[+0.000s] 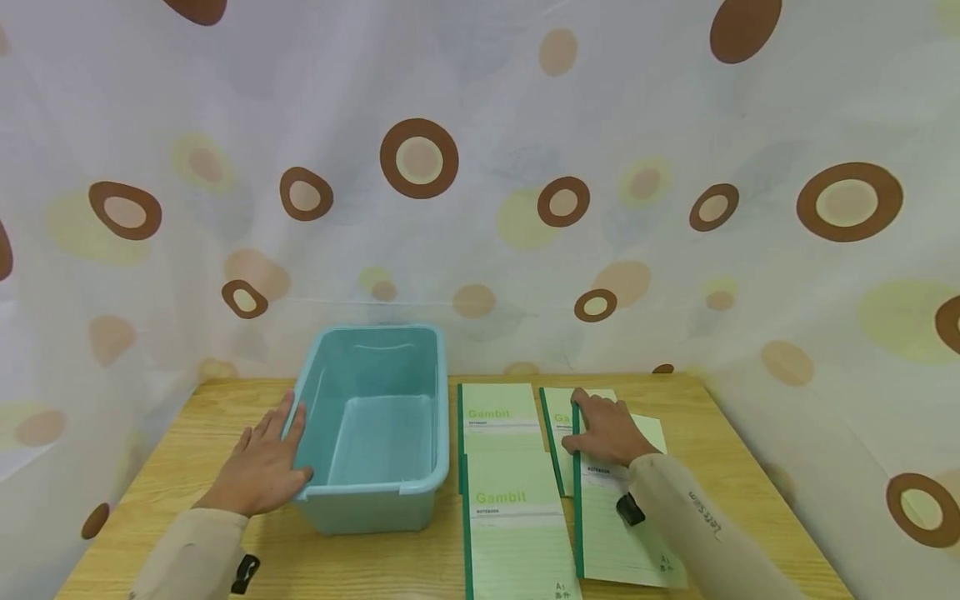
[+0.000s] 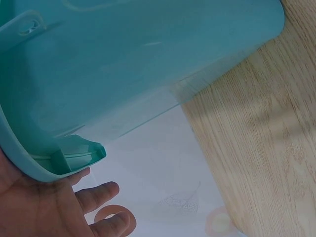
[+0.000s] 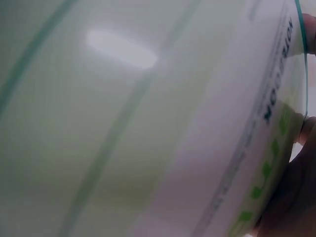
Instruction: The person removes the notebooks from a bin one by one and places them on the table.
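A light blue plastic bin (image 1: 378,487) stands on the left of the table, its inside bare. My left hand (image 1: 262,467) rests against its left rim with fingers spread and fairly straight; in the left wrist view the palm lies along the rim (image 2: 22,155). My right hand (image 1: 611,429) grips the upper part of a pale green notebook (image 1: 618,533) with a dark green spine, thumb at the spine edge. In the right wrist view the notebook cover (image 3: 148,123) fills most of the picture, with fingers (image 3: 308,34) at its edge.
Another notebook (image 1: 573,408) lies partly behind the held one. Two more, a rear notebook (image 1: 498,417) and a front notebook (image 1: 517,533), overlap between the bin and my right hand. The wooden table (image 1: 360,567) meets a dotted curtain (image 1: 480,242) at the back.
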A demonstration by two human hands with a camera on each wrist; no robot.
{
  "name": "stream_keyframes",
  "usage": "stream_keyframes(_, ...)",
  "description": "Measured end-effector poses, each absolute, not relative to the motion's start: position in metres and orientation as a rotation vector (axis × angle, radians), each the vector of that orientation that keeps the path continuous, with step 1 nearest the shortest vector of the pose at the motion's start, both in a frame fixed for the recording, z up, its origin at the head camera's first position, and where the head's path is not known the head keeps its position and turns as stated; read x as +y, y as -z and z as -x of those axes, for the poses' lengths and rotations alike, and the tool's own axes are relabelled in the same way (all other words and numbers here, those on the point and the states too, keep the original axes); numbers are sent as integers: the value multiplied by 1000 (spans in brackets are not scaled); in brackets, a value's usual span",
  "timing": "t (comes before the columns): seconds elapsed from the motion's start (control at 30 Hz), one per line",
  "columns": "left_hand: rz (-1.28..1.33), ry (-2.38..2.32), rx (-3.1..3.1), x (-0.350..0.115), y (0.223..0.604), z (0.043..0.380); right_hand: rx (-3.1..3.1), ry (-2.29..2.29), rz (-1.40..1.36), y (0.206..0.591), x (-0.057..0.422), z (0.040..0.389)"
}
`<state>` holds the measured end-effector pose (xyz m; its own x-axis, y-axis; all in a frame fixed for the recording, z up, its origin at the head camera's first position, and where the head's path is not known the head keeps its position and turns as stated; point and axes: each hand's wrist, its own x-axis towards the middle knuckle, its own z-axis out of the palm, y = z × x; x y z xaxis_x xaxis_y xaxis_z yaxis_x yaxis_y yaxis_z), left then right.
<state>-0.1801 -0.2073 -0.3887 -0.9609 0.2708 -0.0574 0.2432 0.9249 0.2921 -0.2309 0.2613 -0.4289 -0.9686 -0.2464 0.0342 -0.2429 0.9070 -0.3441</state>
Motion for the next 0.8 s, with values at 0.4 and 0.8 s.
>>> stream_keyframes(0.4,-413,-417,3024,-208,390,180,3005,523,412,479,266,226)
stream_keyframes(0.8,-400,-419,3002,-208,390,181,2964,452,426,501,263,221)
